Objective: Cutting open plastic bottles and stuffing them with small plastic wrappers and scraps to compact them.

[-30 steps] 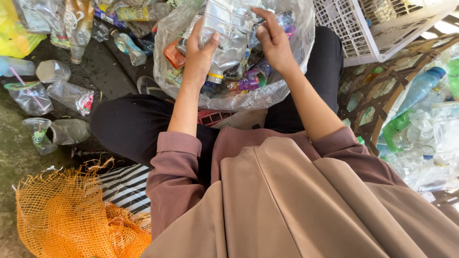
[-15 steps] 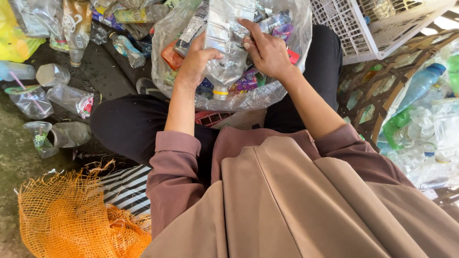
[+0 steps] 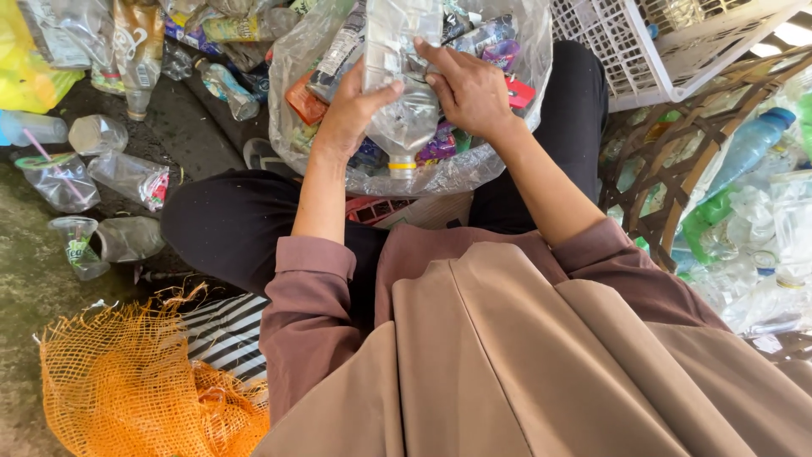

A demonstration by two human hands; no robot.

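A clear plastic bottle (image 3: pixel 408 101) hangs neck down, its yellow ring at the bottom, over a clear plastic bag (image 3: pixel 474 165) stuffed with coloured wrappers and labels. My left hand (image 3: pixel 351 110) grips the bottle's left side with the thumb across it. On the bottle's right side my right hand (image 3: pixel 465 85) pinches at its label, fingertips on the plastic. The bag rests between my knees in black trousers.
Crushed clear bottles and plastic cups (image 3: pixel 76 182) lie on the dark ground at the left. An orange mesh sack (image 3: pixel 127 389) sits at the bottom left. A white plastic crate (image 3: pixel 660 42) stands at the top right, with a wooden lattice frame (image 3: pixel 677 169) and more bottles beside it.
The bottle has been tipped and brought lower and nearer to me. My right hand slid down from the bottle's top to its label side.
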